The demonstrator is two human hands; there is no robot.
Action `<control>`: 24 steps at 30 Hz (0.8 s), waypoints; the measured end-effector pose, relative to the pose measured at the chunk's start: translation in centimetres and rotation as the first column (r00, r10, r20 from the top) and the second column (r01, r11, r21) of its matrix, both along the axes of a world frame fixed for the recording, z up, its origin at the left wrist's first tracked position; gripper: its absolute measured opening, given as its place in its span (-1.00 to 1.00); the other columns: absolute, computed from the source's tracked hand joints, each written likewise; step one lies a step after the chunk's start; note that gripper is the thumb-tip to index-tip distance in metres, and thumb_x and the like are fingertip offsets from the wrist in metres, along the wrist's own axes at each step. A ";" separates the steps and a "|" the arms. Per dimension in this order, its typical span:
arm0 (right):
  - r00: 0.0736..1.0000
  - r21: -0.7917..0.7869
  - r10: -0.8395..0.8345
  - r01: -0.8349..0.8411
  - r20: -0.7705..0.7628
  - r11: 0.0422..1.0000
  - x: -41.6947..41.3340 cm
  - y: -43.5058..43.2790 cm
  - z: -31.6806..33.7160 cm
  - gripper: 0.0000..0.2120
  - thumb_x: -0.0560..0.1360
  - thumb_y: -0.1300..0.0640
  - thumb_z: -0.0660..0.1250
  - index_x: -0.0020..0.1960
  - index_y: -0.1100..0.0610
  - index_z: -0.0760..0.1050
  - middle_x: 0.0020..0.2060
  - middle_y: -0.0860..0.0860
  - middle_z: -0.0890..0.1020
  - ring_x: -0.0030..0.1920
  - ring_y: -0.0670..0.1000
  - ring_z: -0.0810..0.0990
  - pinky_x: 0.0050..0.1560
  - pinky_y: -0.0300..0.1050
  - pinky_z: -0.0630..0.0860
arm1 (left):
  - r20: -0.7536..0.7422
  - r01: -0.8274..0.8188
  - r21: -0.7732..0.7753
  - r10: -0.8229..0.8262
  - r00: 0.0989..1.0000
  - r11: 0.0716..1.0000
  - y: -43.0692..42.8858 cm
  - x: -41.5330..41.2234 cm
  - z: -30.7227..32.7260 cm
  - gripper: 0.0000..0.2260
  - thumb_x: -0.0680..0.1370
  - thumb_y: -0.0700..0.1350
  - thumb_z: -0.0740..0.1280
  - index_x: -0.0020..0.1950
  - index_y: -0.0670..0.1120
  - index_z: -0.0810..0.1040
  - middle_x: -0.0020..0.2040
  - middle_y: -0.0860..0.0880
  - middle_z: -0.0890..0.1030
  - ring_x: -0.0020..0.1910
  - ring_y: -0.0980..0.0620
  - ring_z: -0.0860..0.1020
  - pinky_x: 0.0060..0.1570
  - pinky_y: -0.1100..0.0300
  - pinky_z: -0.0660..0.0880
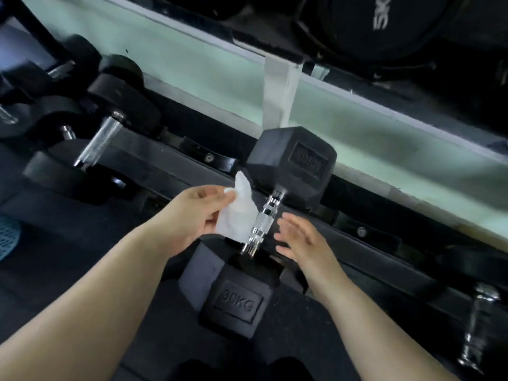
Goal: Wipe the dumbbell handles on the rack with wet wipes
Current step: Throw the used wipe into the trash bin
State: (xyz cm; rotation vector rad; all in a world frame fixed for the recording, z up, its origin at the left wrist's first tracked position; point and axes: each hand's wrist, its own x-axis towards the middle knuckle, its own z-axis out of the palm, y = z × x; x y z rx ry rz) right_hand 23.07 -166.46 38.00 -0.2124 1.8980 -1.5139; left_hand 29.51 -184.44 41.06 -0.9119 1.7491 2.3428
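Observation:
A black hex dumbbell marked 30KG (236, 301) lies on the rack (154, 158) in the middle of the view, its chrome handle (262, 221) running away from me. My left hand (192, 215) pinches a crumpled white wet wipe (239, 213) just left of the handle, the wipe's edge touching or nearly touching the chrome. My right hand (299, 237) hovers just right of the handle with straight fingers, holding nothing.
More black dumbbells (110, 105) with chrome handles lie on the rack to the left, and another chrome handle (478, 325) shows at lower right. Large weight plates (384, 26) sit on a higher tier. A pale green wall (192, 56) runs behind, and a blue perforated object (8, 237) sits at far left.

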 end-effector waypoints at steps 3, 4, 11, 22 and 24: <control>0.974 -0.132 0.075 -0.047 0.214 0.990 0.1 -2.0 6.4 -0.76 0.52 0.09 0.19 0.18 0.04 0.39 0.01 -0.06 0.56 -0.07 -0.10 0.58 -0.04 -0.18 0.55 | 0.017 0.033 -0.011 -0.033 0.999 0.999 0.3 2.2 5.1 -0.83 0.55 -0.14 0.23 -0.10 -0.17 0.58 -0.20 -0.08 0.67 -0.20 0.02 0.64 -0.11 0.09 0.58; 0.965 -0.132 0.136 -0.109 0.224 0.985 0.5 -2.5 8.4 -0.80 0.52 0.13 0.20 0.13 0.05 0.42 -0.04 -0.04 0.58 -0.15 -0.11 0.59 -0.12 -0.20 0.55 | 0.038 0.010 -0.020 -0.009 0.999 1.000 0.4 2.8 6.9 -0.84 0.54 -0.15 0.24 -0.10 -0.17 0.58 -0.20 -0.09 0.66 -0.20 0.00 0.62 -0.11 0.07 0.56; 0.907 -0.042 0.326 -0.327 0.267 0.944 5.0 -4.8 20.8 -0.88 0.51 0.32 0.23 -0.10 0.13 0.46 -0.23 0.02 0.52 -0.33 -0.07 0.52 -0.44 -0.31 0.48 | 0.179 -0.154 -0.128 0.176 0.968 0.980 1.8 7.8 18.1 -0.83 0.53 -0.23 0.30 -0.27 -0.14 0.56 -0.43 0.02 0.57 -0.49 0.16 0.49 -0.46 0.32 0.42; 0.945 0.049 0.244 -0.260 0.220 0.964 10.0 -10.7 24.1 -0.81 0.51 0.38 0.14 -0.13 0.13 0.42 -0.26 0.03 0.52 -0.34 -0.05 0.49 -0.52 -0.29 0.42 | 0.230 -0.286 -0.100 0.302 0.925 0.953 -3.3 13.9 20.7 -0.86 0.56 -0.16 0.26 -0.19 -0.12 0.52 -0.33 0.01 0.56 -0.43 0.17 0.54 -0.43 0.37 0.49; 0.956 0.059 0.187 -0.205 0.225 0.977 10.9 -13.3 23.6 -0.84 0.53 0.33 0.16 -0.12 0.11 0.41 -0.21 0.05 0.54 -0.30 -0.02 0.54 -0.47 -0.24 0.50 | 0.239 -0.230 -0.162 0.264 0.934 0.960 -6.4 15.2 20.1 -0.85 0.56 -0.14 0.26 -0.19 -0.10 0.52 -0.30 0.04 0.58 -0.39 0.17 0.55 -0.39 0.38 0.48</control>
